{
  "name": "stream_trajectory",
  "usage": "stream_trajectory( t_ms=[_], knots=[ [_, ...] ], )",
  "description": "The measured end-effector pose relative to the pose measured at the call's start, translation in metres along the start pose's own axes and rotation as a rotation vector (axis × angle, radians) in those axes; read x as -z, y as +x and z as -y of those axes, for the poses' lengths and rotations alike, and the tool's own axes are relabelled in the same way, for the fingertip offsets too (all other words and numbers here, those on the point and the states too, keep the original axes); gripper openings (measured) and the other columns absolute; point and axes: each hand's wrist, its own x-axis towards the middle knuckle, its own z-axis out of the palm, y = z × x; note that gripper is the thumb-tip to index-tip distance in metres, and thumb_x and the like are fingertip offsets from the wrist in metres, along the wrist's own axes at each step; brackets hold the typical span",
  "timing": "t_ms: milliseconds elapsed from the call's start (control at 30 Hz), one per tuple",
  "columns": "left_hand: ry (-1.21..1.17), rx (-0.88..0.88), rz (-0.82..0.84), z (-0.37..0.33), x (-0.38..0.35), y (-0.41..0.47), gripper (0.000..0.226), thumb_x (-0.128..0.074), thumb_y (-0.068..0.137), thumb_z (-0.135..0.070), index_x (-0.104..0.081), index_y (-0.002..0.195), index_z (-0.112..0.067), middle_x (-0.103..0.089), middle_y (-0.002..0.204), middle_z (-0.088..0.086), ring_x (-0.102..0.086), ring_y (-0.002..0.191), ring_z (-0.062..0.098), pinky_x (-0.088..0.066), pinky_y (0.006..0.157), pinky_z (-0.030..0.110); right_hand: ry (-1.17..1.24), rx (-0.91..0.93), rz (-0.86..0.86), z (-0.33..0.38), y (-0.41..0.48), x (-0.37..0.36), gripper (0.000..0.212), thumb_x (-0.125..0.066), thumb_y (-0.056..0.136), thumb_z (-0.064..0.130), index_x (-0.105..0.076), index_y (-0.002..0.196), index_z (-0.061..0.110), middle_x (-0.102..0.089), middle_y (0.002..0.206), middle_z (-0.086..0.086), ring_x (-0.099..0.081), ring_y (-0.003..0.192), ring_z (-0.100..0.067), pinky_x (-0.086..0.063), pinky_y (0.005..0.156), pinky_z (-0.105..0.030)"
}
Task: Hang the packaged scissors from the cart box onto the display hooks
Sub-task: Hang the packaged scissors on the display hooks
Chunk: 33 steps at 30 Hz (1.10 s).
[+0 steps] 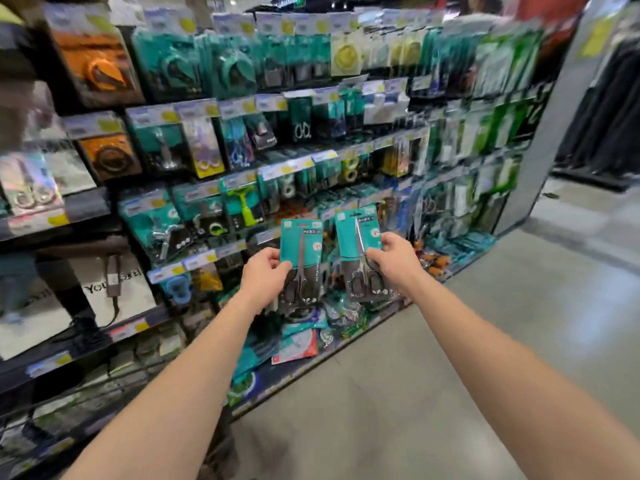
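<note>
Step in hand, as judged: carry to hook. Left hand (266,275) pinches one teal card-backed scissors pack (300,242). Right hand (391,258) pinches a second teal pack (356,233) just beside it, both upright before the hanging store display (298,164). Next: thread a card's top hole onto a free hook. Hooks are too blurred to pick out.

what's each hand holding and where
The left hand grips one scissors pack by its left edge, mid-height; the right hand grips a second pack by its right edge, mid-height.
</note>
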Motion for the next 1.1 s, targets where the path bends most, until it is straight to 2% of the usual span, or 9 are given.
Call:
stream_trajectory(
  t_ms=[133,267,333,400,467,533,767,933,1100],
  knots=[
    [-0.012,-0.02,-0.007,-0.047,-0.049,0.021,0.01,-0.07,0.09,-0.027,-0.066,0.099,-0.024,-0.076,0.093,-0.003,-0.073,0.089,0.02,-0.059,0.088,0.046,0.0,0.0,-0.014,-0.016,0.042,0.054,0.019,-0.068,0.092,0.021,-0.065,0.111,0.019,-0.072,0.109,-0.001,-0.069,0.094,-0.019,-0.058,0.089,-0.043],
    [-0.006,-0.03,-0.005,-0.075,-0.077,0.046,0.009,-0.068,0.093,-0.027,-0.065,0.101,-0.026,-0.076,0.095,-0.006,-0.072,0.09,0.017,-0.059,0.088,0.045,-0.004,0.004,-0.036,-0.022,0.078,0.084,0.024,-0.066,0.091,0.024,-0.066,0.113,0.016,-0.072,0.11,-0.004,-0.069,0.099,-0.028,-0.057,0.091,-0.051],
    [0.001,-0.022,-0.011,-0.085,-0.086,0.061,0.008,-0.067,0.095,-0.026,-0.064,0.102,-0.025,-0.074,0.093,-0.008,-0.072,0.09,0.018,-0.059,0.087,0.044,0.011,-0.006,-0.052,-0.024,0.097,0.092,0.022,-0.064,0.093,0.022,-0.065,0.113,0.013,-0.071,0.109,-0.009,-0.067,0.093,-0.026,-0.056,0.082,-0.043],
    [0.029,-0.03,-0.019,-0.094,-0.094,0.078,0.01,-0.066,0.096,-0.025,-0.064,0.105,-0.023,-0.072,0.089,-0.01,-0.072,0.09,0.019,-0.058,0.085,0.043,0.019,-0.006,-0.058,-0.027,0.118,0.097,0.021,-0.063,0.095,0.022,-0.065,0.112,0.009,-0.071,0.106,-0.015,-0.06,0.08,-0.023,-0.046,0.069,-0.036],
    [0.048,-0.045,-0.018,-0.098,-0.102,0.097,0.012,-0.066,0.096,-0.025,-0.065,0.106,-0.021,-0.073,0.088,-0.01,-0.072,0.09,0.02,-0.057,0.084,0.043,0.031,-0.011,-0.062,-0.029,0.14,0.097,0.019,-0.062,0.095,0.023,-0.066,0.11,0.011,-0.071,0.103,-0.016,-0.057,0.075,-0.022,-0.042,0.065,-0.035],
    [0.039,-0.053,-0.009,-0.1,-0.11,0.12,0.012,-0.066,0.096,-0.026,-0.066,0.107,-0.021,-0.074,0.088,-0.008,-0.073,0.087,0.021,-0.059,0.083,0.045,0.049,-0.017,-0.051,-0.029,0.164,0.095,0.017,-0.061,0.096,0.022,-0.066,0.111,0.015,-0.072,0.101,-0.009,-0.061,0.076,-0.022,-0.044,0.064,-0.036],
    [-0.006,-0.055,-0.007,-0.1,-0.142,0.227,0.007,-0.067,0.094,-0.028,-0.067,0.101,-0.025,-0.076,0.091,-0.008,-0.073,0.086,0.016,-0.061,0.083,0.046,0.003,-0.013,-0.022,-0.027,0.269,0.083,0.014,-0.061,0.097,0.022,-0.066,0.11,0.021,-0.072,0.103,0.002,-0.069,0.092,-0.023,-0.054,0.074,-0.038],
    [-0.014,-0.042,0.019,-0.097,-0.169,0.305,0.004,-0.069,0.092,-0.029,-0.066,0.096,-0.028,-0.077,0.087,-0.009,-0.074,0.084,0.016,-0.062,0.082,0.046,-0.084,-0.006,-0.016,-0.028,0.351,0.081,0.008,-0.059,0.098,0.019,-0.063,0.106,0.02,-0.07,0.106,-0.003,-0.066,0.096,-0.024,-0.053,0.081,-0.04],
    [0.081,-0.025,0.055,-0.098,-0.203,0.359,0.004,-0.069,0.094,-0.03,-0.065,0.095,-0.028,-0.074,0.095,-0.009,-0.07,0.088,0.014,-0.06,0.082,0.04,-0.062,-0.063,-0.024,-0.049,0.42,0.079,0.009,-0.06,0.098,0.018,-0.064,0.106,0.018,-0.071,0.111,-0.006,-0.066,0.101,-0.026,-0.054,0.091,-0.045]
  ],
)
